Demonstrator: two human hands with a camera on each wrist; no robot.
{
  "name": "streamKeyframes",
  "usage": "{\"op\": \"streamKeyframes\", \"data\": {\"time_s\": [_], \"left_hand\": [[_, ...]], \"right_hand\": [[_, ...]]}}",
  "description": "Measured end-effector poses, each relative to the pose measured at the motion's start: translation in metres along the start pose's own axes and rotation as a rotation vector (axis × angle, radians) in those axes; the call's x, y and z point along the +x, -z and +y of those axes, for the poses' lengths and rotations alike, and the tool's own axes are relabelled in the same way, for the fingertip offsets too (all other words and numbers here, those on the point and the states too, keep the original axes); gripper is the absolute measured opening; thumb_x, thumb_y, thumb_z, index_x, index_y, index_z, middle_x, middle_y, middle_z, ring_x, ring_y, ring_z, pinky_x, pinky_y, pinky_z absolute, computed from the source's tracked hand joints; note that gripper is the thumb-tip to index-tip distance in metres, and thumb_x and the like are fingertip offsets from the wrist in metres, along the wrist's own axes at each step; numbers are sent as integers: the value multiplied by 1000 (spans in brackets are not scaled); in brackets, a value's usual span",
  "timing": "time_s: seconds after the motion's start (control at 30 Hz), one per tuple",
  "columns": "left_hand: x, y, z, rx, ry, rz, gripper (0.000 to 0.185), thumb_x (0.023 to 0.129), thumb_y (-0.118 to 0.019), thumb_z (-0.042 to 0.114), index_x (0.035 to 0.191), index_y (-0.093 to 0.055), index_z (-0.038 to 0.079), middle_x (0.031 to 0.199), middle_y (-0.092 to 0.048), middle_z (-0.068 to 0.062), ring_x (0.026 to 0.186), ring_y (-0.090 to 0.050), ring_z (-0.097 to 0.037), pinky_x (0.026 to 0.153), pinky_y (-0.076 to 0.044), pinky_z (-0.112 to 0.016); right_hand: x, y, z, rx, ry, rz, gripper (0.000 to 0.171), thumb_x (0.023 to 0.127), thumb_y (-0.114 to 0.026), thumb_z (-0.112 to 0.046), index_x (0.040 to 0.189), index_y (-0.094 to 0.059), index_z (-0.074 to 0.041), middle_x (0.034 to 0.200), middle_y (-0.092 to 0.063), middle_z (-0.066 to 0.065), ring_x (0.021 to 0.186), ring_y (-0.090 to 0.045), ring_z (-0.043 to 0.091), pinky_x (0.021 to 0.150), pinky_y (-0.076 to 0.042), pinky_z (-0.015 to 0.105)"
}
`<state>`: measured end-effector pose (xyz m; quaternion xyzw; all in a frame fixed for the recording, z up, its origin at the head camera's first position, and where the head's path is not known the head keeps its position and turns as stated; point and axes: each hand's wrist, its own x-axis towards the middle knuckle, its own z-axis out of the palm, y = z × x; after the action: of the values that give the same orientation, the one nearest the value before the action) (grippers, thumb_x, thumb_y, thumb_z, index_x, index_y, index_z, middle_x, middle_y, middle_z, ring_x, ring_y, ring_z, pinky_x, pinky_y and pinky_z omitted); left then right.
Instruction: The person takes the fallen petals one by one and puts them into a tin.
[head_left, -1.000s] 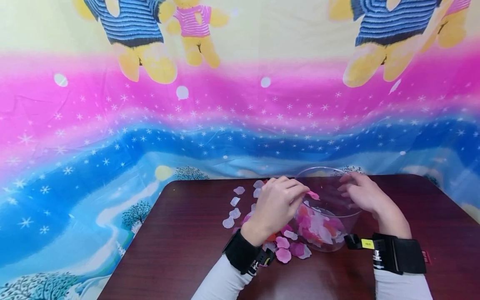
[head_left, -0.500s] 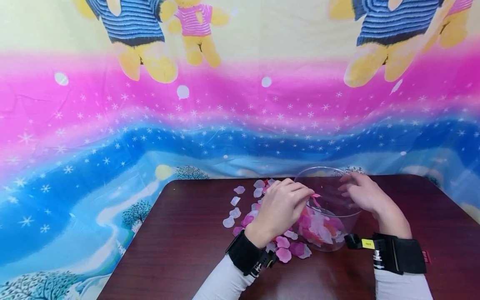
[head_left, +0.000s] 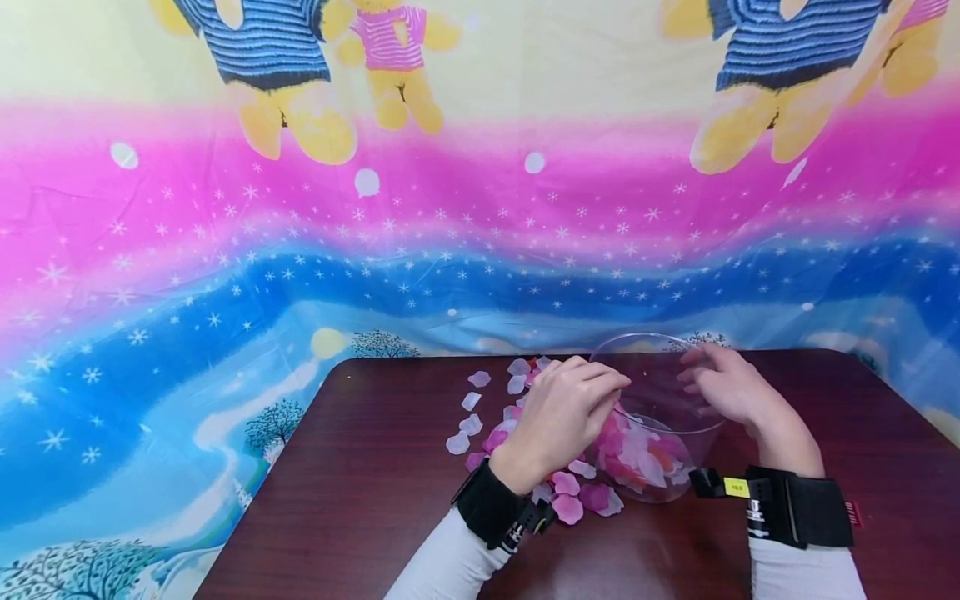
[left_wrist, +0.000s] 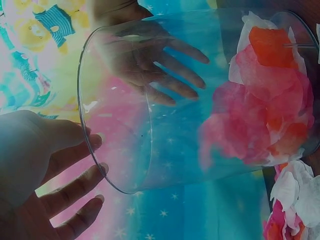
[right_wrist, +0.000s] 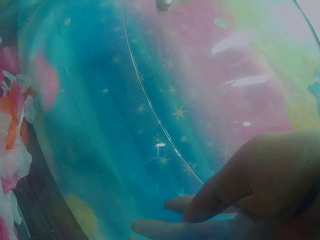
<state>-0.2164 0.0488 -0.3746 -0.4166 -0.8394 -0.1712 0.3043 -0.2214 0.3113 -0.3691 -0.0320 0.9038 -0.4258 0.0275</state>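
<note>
A clear round container [head_left: 678, 425] stands on the table, partly filled with pink, white and orange artificial petals [head_left: 641, 454]. My left hand [head_left: 558, 412] is at its left rim, thumb and fingers loosely bent with nothing between them in the left wrist view. Through the wall there, a pink petal [left_wrist: 205, 142] shows blurred beside the heap. On the right side my right hand [head_left: 723, 383] rests at the container's wall. Its fingers [left_wrist: 182, 72] are straight and spread, seen through the clear wall in the left wrist view.
More pink and white loose petals [head_left: 567, 509] lie on the dark wooden table [head_left: 360, 492], left of the container and partly hidden under my left hand and wrist. A printed cloth [head_left: 450, 217] with bears and snowflakes hangs behind the table.
The pink petal pinched in my left fingers a second ago has dropped from them into the container. My left hand shifted slightly right; my right hand stayed in place.
</note>
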Motion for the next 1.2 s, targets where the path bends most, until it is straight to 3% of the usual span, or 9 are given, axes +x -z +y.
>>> {"op": "streamKeyframes", "data": {"time_s": [0.3, 0.47, 0.53, 0.67, 0.8, 0.93, 1.2], "left_hand": [[-1, 7, -8, -60, -5, 8, 21, 98, -71, 25, 117, -78, 21, 113, -75, 8, 108, -66, -9, 98, -49, -26], [-2, 15, -25, -95, 25, 35, 19, 98, -72, 23, 115, -78, 19, 113, -75, 6, 106, -67, -11, 95, -51, -29], [-3, 19, -34, -123, 50, 52, 18, 97, -73, 21, 114, -78, 18, 111, -75, 6, 104, -67, -11, 99, -51, -32], [-8, 27, -52, -174, 111, 68, 17, 97, -73, 16, 113, -78, 15, 109, -75, 3, 103, -68, -13, 96, -52, -33], [-15, 32, -69, -191, 199, 37, 17, 98, -71, 16, 114, -77, 16, 112, -75, 2, 101, -68, -15, 80, -54, -31], [-22, 31, -81, -190, 274, -14, 16, 99, -70, 18, 114, -76, 18, 113, -74, 3, 97, -68, -15, 77, -53, -31], [-24, 10, -86, -142, 287, -126, 17, 98, -71, 16, 114, -77, 17, 113, -74, 3, 100, -70, -15, 80, -56, -31]], "right_hand": [[-2, 0, 1, 12, -2, -6, 42, 107, -32, -9, 142, -35, 14, 134, -52, 41, 121, -56, 54, 82, -59, 49], [-2, 0, 1, 19, 5, -4, 42, 107, -32, -9, 141, -35, 14, 134, -52, 41, 120, -56, 54, 80, -60, 48], [-2, 0, 1, 20, 8, 0, 42, 107, -32, -8, 141, -36, 15, 133, -53, 41, 120, -56, 54, 79, -60, 47], [-1, 0, 1, 16, 5, 1, 41, 107, -32, -8, 141, -36, 15, 133, -53, 41, 119, -56, 54, 78, -60, 46], [-1, 0, 2, 10, -1, -1, 41, 107, -32, -9, 141, -36, 14, 133, -53, 40, 120, -56, 54, 79, -60, 47], [-2, 0, 2, 8, -5, -2, 41, 107, -32, -9, 141, -36, 14, 134, -53, 41, 120, -56, 54, 80, -60, 49], [-2, 0, 1, 18, -4, -6, 41, 107, -33, -9, 141, -36, 14, 133, -53, 40, 120, -56, 54, 80, -60, 48]]}}
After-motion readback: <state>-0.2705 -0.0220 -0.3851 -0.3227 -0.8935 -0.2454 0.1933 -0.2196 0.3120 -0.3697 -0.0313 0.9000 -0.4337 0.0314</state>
